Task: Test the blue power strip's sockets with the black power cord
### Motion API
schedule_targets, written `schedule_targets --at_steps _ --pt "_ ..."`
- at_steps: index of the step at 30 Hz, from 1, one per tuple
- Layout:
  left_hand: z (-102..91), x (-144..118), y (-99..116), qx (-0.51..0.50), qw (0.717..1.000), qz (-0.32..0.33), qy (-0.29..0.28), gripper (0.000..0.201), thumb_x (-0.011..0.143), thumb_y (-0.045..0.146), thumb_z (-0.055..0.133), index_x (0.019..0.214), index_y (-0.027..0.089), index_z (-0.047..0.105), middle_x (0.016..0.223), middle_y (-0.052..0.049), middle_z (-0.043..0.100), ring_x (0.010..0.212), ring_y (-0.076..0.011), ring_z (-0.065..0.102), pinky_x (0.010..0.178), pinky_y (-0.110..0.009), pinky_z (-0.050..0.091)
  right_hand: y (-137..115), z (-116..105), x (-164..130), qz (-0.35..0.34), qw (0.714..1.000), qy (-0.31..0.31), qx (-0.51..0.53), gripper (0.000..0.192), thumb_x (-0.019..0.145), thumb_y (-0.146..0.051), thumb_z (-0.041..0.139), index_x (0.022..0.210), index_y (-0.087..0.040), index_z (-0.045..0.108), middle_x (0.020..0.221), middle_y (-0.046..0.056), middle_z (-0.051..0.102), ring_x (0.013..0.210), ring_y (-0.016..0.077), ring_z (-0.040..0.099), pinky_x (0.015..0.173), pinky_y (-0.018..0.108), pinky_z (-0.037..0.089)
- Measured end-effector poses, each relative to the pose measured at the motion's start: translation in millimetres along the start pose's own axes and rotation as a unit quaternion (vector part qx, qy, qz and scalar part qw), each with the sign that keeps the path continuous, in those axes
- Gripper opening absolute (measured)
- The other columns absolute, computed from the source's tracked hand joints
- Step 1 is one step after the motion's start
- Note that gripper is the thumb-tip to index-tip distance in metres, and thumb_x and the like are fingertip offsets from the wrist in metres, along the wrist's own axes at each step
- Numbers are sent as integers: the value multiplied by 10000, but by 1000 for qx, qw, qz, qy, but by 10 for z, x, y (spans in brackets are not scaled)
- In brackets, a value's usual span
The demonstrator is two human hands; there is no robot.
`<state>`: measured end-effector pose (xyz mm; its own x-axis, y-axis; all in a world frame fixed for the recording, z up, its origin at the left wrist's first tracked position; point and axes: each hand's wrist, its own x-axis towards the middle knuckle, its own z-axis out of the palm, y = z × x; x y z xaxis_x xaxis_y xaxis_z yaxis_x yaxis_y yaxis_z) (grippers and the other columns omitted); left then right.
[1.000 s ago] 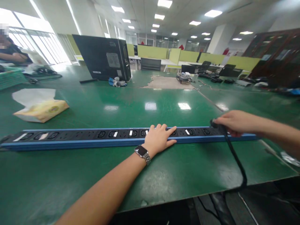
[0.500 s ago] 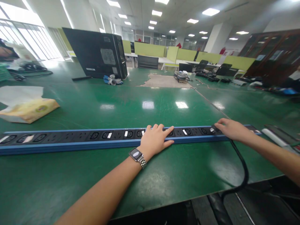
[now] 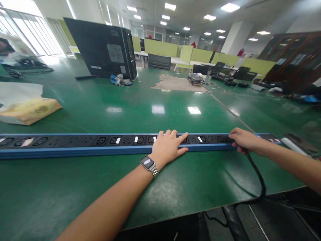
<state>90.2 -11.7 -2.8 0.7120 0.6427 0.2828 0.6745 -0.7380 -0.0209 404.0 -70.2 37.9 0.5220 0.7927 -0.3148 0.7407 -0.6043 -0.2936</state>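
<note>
A long blue and black power strip (image 3: 72, 151) lies across the green table, its sockets facing up and several bearing small white labels. My left hand (image 3: 168, 146) rests on its middle with the fingers spread, a metal-band watch (image 3: 147, 163) at the wrist. Toward the strip's right end, my right hand (image 3: 244, 140) is closed on a black power plug (image 3: 229, 137). The fingers cover most of that plug, which is down at the socket face; whether it is seated in a socket I cannot tell. Its black cable (image 3: 259, 177) loops down over the table's front edge.
At the left sits a tissue pack (image 3: 37, 108). A black computer case (image 3: 100, 50) stands farther back, with blue-grey gloves (image 3: 120, 80) in front of it. Beyond the strip's right end is a white and dark object (image 3: 296, 145). Part of another person (image 3: 6, 50) shows at far left.
My right hand has turned and lowered around the plug, whose prongs showed earlier and are now hidden. The cable has shifted with it. My left hand stays on the strip.
</note>
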Motion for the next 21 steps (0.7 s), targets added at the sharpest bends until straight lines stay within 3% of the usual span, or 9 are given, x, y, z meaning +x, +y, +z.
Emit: schedule_targets --at_steps 3,6,11,14,18,21 --pt "5 5 7 0 1000 -2 -1 592 892 631 376 1418 359 396 1107 -81 600 1011 -280 535 833 -408 368 -45 41 43 -28 995 33 -91 369 939 -354 294 1080 -97 517 846 170 660 601 194 631 581 317 481" --pt "8 3 6 -1 1000 -6 -7 596 894 630 375 1426 361 385 1121 -85 597 1029 -280 529 851 -409 362 -13 117 49 -80 966 107 -221 479 949 -424 254 1054 -49 533 888 252 657 819 302 665 718 390 489" --pt "-51 38 8 -13 999 -12 -45 594 897 600 400 1441 363 363 1190 -100 580 1073 -298 526 882 -436 364 -24 203 -45 -61 949 158 -267 585 941 -482 191 1099 -26 523 894 302 646 828 387 661 721 482 482" --pt "-90 131 69 -30 997 -20 -73 595 875 621 420 1395 332 434 1178 -112 583 1046 -313 547 848 -445 393 -81 222 -41 -34 954 143 -263 561 930 -480 234 1113 -36 525 948 305 645 861 393 659 727 471 480" --pt "-39 269 200 -49 996 45 -54 580 892 618 375 1416 369 391 1238 -102 556 1056 -301 542 832 -434 405 -127 256 13 -35 961 119 -246 528 925 -445 286 1108 -19 539 976 297 646 890 362 647 726 402 456" --pt "34 306 253 -34 997 51 -44 577 905 589 374 1449 404 326 1256 -96 546 1070 -301 528 859 -445 384 -111 -61 6 -59 972 118 -195 502 932 -443 306 1035 -42 591 966 269 658 864 298 636 700 337 423"
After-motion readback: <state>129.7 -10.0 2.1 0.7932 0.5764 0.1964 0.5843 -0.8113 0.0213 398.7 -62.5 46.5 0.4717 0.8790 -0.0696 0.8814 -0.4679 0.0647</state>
